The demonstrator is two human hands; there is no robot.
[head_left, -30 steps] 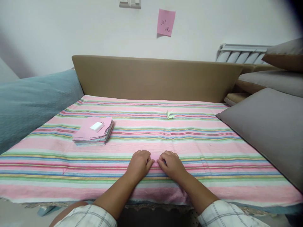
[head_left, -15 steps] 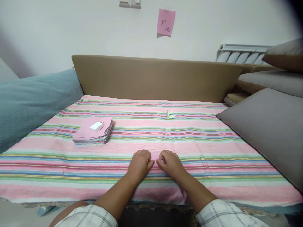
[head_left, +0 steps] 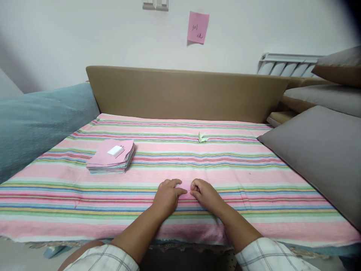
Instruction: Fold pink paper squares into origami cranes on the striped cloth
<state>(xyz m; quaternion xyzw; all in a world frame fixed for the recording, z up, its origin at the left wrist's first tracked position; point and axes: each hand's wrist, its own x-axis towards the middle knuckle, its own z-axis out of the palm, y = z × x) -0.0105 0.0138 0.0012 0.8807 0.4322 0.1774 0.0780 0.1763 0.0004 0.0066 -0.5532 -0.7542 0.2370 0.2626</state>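
A small pink piece of paper (head_left: 184, 186) lies on the striped cloth between my hands, its colour close to the cloth's. My right hand (head_left: 205, 195) is closed, thumb and fingertips pinching the paper's right side. My left hand (head_left: 167, 196) rests at the paper's left, with thumb and index finger spread apart and the thumb stretched across its near part. The other left fingers curl down and are partly hidden. Beyond my hands sits a small folded pale green paper (head_left: 202, 137) with pointed tips.
A stack of coloured paper squares (head_left: 104, 156) stands on the striped cloth (head_left: 242, 150) at left, a white charger plug (head_left: 116, 151) on top. Grey cushions (head_left: 318, 143) lie at right, a blue-covered armrest (head_left: 47, 120) at left. A brown backrest (head_left: 186, 92) stands behind.
My left thumb and index finger have opened and stretched right, over the paper. The right hand has shifted slightly and stays pinched.
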